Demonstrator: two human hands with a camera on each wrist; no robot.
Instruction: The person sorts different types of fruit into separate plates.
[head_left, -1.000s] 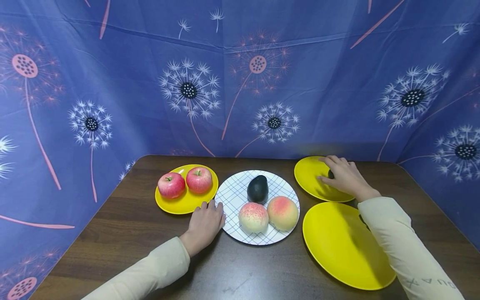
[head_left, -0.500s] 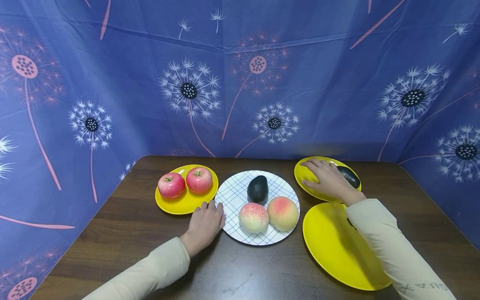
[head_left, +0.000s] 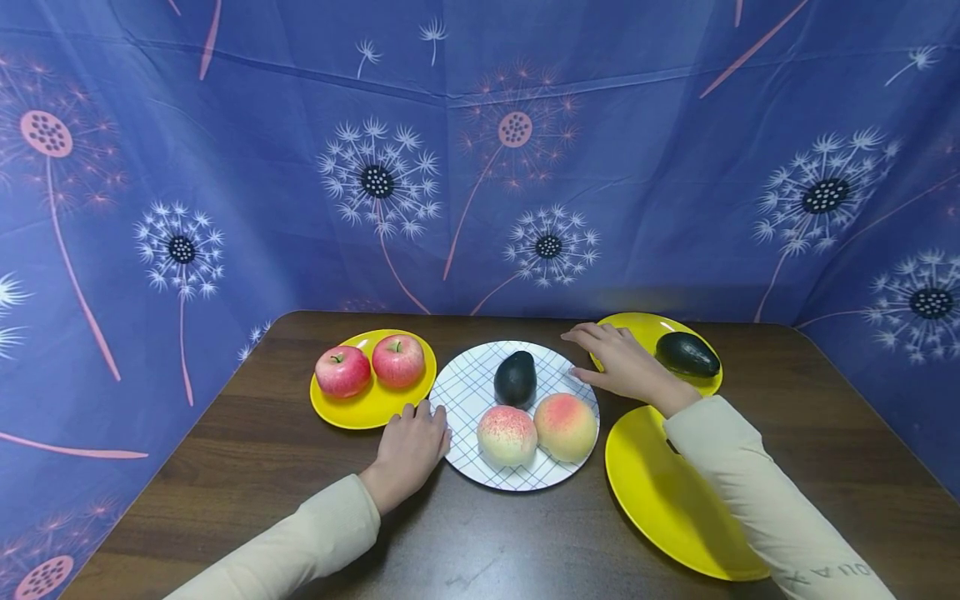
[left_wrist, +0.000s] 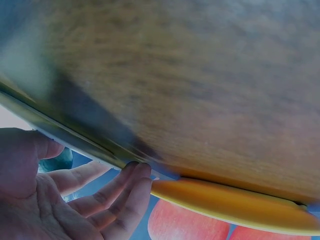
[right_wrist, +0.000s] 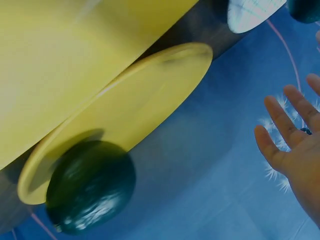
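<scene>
Cloth (head_left: 450, 167) printed with dandelions rises beyond both hands, from the far edge of the tabletop (head_left: 262, 450), whose wood spreads widest to the left hand's (head_left: 411, 446) near side. A large yellow plate (head_left: 660, 500) lies nearer than the right hand (head_left: 621, 362), partly under its sleeve. A white checked plate (head_left: 461, 400) sits between the hands, a narrow gap from the large plate; nearly straight left fingers touch its rim. One small yellow plate (head_left: 375, 408) borders the left fingers' far side, another (head_left: 643, 333) the right hand's far side. The right hand, spread with thumb apart, reaches over the gap left of that plate. Two peaches (head_left: 566, 427) lie nearer than the right thumb, two apples (head_left: 342, 371) beyond the left hand, one avocado (head_left: 515, 379) left of the right thumb, another (head_left: 687, 354) right of that hand.
</scene>
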